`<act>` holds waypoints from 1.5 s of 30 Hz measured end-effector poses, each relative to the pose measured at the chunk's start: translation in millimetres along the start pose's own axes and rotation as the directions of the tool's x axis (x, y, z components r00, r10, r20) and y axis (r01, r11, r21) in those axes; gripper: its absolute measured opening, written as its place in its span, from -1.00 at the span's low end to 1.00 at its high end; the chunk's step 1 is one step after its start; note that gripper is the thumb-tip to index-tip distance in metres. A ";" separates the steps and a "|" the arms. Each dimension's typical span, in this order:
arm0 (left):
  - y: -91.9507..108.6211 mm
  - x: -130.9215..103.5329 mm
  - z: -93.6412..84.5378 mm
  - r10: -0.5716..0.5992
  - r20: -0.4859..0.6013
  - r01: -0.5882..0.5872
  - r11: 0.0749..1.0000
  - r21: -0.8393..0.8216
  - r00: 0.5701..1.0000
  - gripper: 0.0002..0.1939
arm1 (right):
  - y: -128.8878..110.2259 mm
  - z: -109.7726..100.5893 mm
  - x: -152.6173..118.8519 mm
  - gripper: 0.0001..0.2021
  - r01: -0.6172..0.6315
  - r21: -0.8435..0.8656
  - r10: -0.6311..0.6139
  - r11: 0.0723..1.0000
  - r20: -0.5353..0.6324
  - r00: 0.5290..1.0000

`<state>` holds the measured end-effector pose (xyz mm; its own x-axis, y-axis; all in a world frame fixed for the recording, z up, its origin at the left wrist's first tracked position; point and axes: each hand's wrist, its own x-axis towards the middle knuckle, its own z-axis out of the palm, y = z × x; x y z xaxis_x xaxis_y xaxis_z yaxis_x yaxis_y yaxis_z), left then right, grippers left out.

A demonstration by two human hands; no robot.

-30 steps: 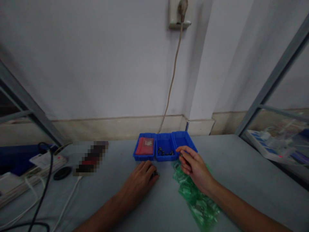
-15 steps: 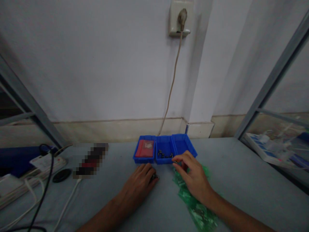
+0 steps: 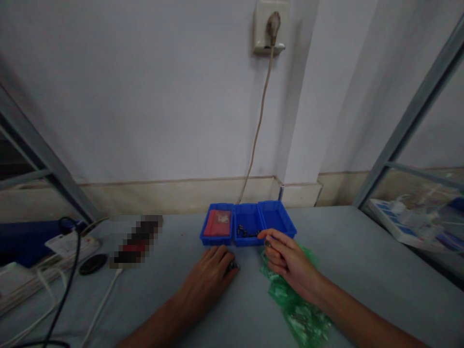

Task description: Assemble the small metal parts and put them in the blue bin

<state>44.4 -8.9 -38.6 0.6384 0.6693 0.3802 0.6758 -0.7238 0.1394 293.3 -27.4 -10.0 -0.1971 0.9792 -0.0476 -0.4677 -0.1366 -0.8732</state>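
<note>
My left hand rests on the table, its fingers curled round a few small dark metal pieces that look like screws. Held up just in front of the blue bins, my right hand pinches a small screw-like metal piece between thumb and fingers, the index finger stretched out. Behind it, the middle blue bin holds several dark screws. A red zip bag lies in the left blue bin. The right blue bin adjoins the middle one. Under my right forearm lies a green plastic bag.
At the left are a pixelated object, a round black disc, a power strip and loose cables. Another power strip lies beyond the right metal frame. A plugged-in cord runs down the wall.
My right hand has turned, drawing the pinched piece slightly right and back towards the palm, with the index finger now extended. My left hand stays nearly still.
</note>
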 end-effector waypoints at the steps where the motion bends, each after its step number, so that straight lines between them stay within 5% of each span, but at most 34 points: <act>1: 0.0 -0.2 -0.1 0.002 -0.001 -0.002 1.000 0.001 1.000 -0.91 | -0.3 -0.4 0.4 -0.70 -0.002 0.026 0.002 1.000 -0.001 1.000; 6: 1.0 -1.1 -1.6 -0.010 0.026 0.010 1.000 -0.003 1.000 -0.91 | -0.7 0.2 1.2 -0.68 0.020 -0.006 -0.020 1.000 -0.051 0.998; 10: 1.2 -1.2 -1.4 -0.019 0.037 0.019 1.000 0.003 0.999 -0.90 | 0.8 -0.1 0.5 -0.67 0.138 -0.301 -0.171 0.944 -0.086 0.982; 15: -0.4 -1.3 0.6 -0.023 0.028 0.023 1.000 -0.004 0.999 -0.91 | 1.3 -3.7 -2.9 -0.88 0.379 -0.720 -0.503 0.581 0.048 0.863; 19: -1.2 -2.0 1.6 -0.012 0.012 0.012 1.000 0.002 1.000 -0.90 | -1.1 -1.8 -8.1 -0.87 0.435 -0.796 -0.539 0.421 0.167 0.826; 24: -1.4 -2.3 2.1 0.002 0.001 -0.002 1.000 -0.012 1.000 -0.89 | -1.0 -1.1 -6.1 -0.92 0.403 -0.750 -0.466 0.525 0.143 0.873; 28: -1.4 -1.7 1.3 -0.001 0.004 0.001 1.000 -0.009 1.000 -0.89 | 4.0 -5.0 0.1 -0.76 0.238 -0.570 -0.252 0.786 0.057 0.966; 32: -1.5 -1.0 0.0 0.000 0.011 0.000 1.000 -0.013 1.000 -0.88 | 6.1 -7.0 1.9 -0.64 0.093 -0.292 -0.095 0.952 0.008 0.995; 39: 1.0 -0.8 -2.1 -0.021 0.043 0.021 1.000 -0.005 0.999 -0.89 | 4.1 -8.8 3.3 -0.69 0.032 -0.045 -0.034 0.999 -0.047 0.998; 45: 1.1 -0.6 -2.6 -0.010 0.037 0.010 1.000 -0.014 0.999 -0.90 | 3.0 -5.8 2.9 -0.58 0.181 -0.313 -0.229 0.932 -0.123 0.966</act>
<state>43.8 -10.5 -36.3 0.6449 0.6820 0.3449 0.6770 -0.7192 0.1564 296.3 -24.1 -15.6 0.0230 0.9953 0.0942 -0.2026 0.0969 -0.9745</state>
